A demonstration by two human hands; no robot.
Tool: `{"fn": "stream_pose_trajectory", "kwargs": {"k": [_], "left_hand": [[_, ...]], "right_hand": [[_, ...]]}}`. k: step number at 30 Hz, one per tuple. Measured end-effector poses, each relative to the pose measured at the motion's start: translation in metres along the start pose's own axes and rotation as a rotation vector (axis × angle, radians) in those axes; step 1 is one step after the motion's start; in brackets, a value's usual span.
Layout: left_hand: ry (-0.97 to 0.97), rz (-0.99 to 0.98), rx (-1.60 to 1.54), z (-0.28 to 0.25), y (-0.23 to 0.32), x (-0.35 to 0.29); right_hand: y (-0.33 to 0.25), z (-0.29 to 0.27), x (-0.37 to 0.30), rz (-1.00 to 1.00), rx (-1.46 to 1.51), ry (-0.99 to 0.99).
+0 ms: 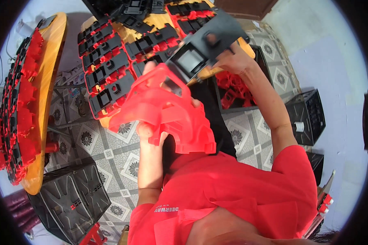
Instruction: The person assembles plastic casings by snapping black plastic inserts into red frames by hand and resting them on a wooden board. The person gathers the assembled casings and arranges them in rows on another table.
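My left hand [144, 130] grips a bright red plastic housing [171, 112] from beneath, in front of my chest. The housing is hollow, with a rounded cut-out and an open frame at its upper end; it hides much of that hand. A black plastic cover plate [223, 34] with a square window is in my right hand [235, 60], tilted just above and to the right of the housing. The plate's lower corner overlaps the housing in the picture; I cannot tell whether the two touch.
Rows of red housings with black covers [110, 65] lie on a wooden table [158, 19] ahead. Another wooden table [55, 73] at the left carries more. A black crate [266, 73] of red parts stands right of my legs; other black crates stand at lower left [69, 200] and far right [306, 116].
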State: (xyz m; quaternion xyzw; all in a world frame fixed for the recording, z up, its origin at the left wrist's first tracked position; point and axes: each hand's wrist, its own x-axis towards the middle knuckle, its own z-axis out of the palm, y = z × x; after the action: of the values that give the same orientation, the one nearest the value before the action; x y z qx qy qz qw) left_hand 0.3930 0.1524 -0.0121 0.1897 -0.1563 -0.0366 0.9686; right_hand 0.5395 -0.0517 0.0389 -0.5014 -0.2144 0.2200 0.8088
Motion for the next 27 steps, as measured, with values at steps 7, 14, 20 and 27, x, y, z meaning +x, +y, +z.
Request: {"fn": "stream_pose_trajectory", "kwargs": {"k": [7, 14, 20, 27], "left_hand": [[0.151, -0.157, 0.163, 0.016, -0.007, -0.002], [0.213, -0.262, 0.322, 0.021, -0.012, -0.006], [0.105, -0.341, 0.402, 0.030, -0.016, 0.015], [0.244, -0.013, 0.339, 0.042, -0.029, 0.040]], "right_hand": [[-0.031, -0.004, -0.032, 0.100, -0.938, 0.106], [-0.066, 0.026, -0.044, -0.900, -1.703, -0.243], [-0.051, -0.004, -0.054, -0.578, -1.725, -0.279], [-0.079, -0.013, -0.089, -0.715, -1.716, 0.346]]}}
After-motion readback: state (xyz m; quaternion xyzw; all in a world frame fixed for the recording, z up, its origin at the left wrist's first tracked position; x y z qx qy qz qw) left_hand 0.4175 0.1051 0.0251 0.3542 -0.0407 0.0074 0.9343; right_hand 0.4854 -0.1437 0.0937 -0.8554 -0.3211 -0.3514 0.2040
